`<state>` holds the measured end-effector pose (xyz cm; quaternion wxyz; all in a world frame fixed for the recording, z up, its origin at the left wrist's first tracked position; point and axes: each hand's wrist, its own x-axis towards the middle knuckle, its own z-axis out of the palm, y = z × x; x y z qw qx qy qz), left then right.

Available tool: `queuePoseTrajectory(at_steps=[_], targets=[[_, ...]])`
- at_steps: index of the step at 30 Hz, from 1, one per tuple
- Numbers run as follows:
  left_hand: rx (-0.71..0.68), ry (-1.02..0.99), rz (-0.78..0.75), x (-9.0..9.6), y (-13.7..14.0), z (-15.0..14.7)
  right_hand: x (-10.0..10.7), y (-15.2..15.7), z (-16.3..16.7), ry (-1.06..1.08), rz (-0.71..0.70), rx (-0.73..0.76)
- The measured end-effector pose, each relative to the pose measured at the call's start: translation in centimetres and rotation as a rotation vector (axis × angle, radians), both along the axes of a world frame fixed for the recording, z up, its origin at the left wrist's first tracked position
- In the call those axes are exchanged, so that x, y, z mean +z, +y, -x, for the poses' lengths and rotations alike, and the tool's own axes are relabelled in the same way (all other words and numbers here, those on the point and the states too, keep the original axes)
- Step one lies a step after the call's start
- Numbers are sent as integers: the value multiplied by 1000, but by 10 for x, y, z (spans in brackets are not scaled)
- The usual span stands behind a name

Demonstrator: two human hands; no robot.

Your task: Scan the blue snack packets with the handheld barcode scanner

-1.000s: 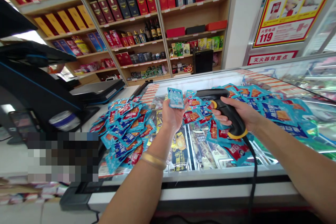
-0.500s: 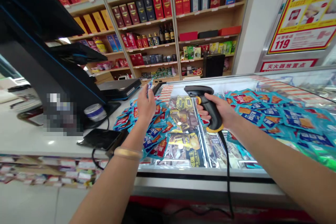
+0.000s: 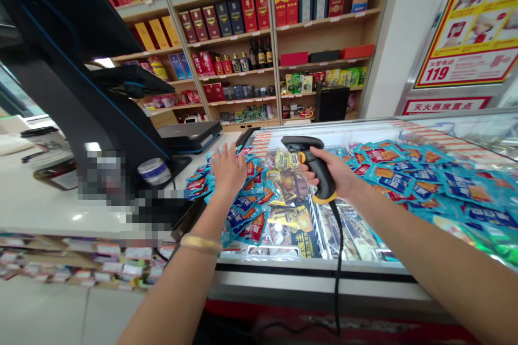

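Black plastic first, at far left: saw a monitor stand (image 3: 105,102) on the white desk (image 3: 32,210), hemming in that side. Found the left hand (image 3: 229,172) spread wide, palm down, with no visible hold, over a left heap of packets (image 3: 253,215) — could not tell whether touching. Noted the heap piled just beside the desk, probably for easy reach, on a glass-topped chest (image 3: 307,280). Next, saw the right hand (image 3: 338,170) wrapped round a scanner (image 3: 321,175), presumably to keep the trigger under a finger — nose pointed left, cord (image 3: 339,259) hanging down in front. Farther right, saw more packets (image 3: 424,175), partly hidden by the forearm.
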<state>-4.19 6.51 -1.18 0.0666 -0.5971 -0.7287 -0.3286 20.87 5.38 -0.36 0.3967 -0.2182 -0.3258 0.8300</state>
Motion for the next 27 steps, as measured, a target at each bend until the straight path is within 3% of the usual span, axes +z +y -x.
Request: queuePoseTrajectory(at_steps=[3,6,11,15,18,21,25,27], targets=[[-213,-25,-112,2,4,-36,8,1,-40,-11,-36,-93],[-463,-60,-125,-7,7,-86,10,0,-82,-42,-46,-221],[-675,-45,140,-31,2,-155,0,-8,-134,-65,-16,-344],[-732,24,343,-43,-2,-167,-12,-9,-148,-58,19,-367],[-729,-71,332,-45,-1,-160,-15,-9,-148,-36,0,-325],[-666,-427,262,-43,3,-154,-14,-10,-145,-19,-50,-280],[-620,-1327,245,-37,6,-151,-12,-15,-142,-63,-86,-233],[-623,-1627,275,-32,6,-149,-13,-18,-139,-90,-86,-183]])
